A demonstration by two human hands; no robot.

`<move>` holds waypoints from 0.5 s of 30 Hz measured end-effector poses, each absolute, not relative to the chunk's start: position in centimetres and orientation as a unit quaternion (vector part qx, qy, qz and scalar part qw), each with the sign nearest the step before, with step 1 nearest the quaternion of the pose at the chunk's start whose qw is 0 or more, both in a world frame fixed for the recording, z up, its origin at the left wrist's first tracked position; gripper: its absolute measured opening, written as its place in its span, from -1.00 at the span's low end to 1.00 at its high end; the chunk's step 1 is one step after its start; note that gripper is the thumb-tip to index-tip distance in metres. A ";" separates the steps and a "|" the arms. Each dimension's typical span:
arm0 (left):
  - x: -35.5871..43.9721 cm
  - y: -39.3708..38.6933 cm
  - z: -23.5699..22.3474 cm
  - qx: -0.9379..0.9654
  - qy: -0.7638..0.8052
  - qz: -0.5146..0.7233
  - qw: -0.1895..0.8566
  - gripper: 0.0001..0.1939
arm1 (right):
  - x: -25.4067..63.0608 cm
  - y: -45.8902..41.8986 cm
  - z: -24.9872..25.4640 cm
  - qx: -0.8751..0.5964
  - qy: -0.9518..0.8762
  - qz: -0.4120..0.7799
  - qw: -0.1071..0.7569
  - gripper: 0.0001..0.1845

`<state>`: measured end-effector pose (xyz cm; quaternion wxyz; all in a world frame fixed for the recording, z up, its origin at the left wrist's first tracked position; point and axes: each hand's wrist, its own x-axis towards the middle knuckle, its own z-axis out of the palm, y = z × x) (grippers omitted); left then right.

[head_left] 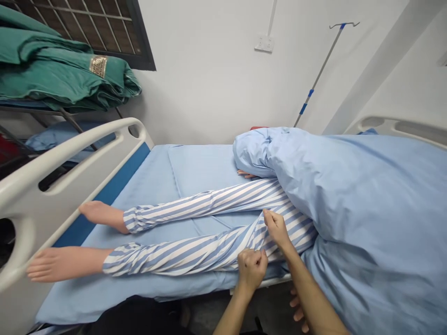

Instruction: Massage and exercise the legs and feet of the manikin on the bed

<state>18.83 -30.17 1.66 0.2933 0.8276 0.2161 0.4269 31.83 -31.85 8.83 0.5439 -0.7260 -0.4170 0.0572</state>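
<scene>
1. The striped trousers (209, 253) are on a figure's legs, lying lengthwise on the bed, with the bare feet (70, 263) by the footboard (91, 181).
2. The right hand (275, 227) is closed, pinching a fold near the top of the nearer trouser leg.
3. The left hand (252, 267) is curled shut just beside it, nearer the bed's near edge, gripping the same cloth at its fingertips.
4. A puffy blue quilt (335, 186) covers the trousers' upper end and bulges close to the right hand. Fingers (247, 174) poke out under its far edge.
5. More fingers (298, 309) show below the right forearm; whose they are, I cannot tell.
6. The blue sheet (206, 163) is creased around the legs. Dark clothing (136, 316) overlaps its near edge, above a dim floor (209, 309).
7. Beyond the bed, a hooked pole (326, 65) leans across the view before the white wall (209, 83), which carries a socket (264, 43).
8. Green cloth (56, 70) is heaped on a rack beside the barred window (111, 28).
</scene>
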 end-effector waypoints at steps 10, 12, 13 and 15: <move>17.6 -28.9 7.0 0.771 0.298 0.259 0.500 -0.50 | 29.9 -36.4 2.7 -0.734 -0.429 -0.151 0.504 -0.46; 18.1 -28.9 9.3 0.767 0.268 0.278 0.512 -0.51 | 29.7 -36.6 2.6 -0.720 -0.439 -0.166 0.511 -0.47; 18.6 -28.9 10.3 0.765 0.248 0.289 0.519 -0.51 | 29.6 -36.8 2.6 -0.713 -0.443 -0.169 0.517 -0.47; 20.0 -28.8 11.6 0.759 0.213 0.305 0.534 -0.50 | 29.3 -37.1 2.5 -0.703 -0.443 -0.170 0.530 -0.47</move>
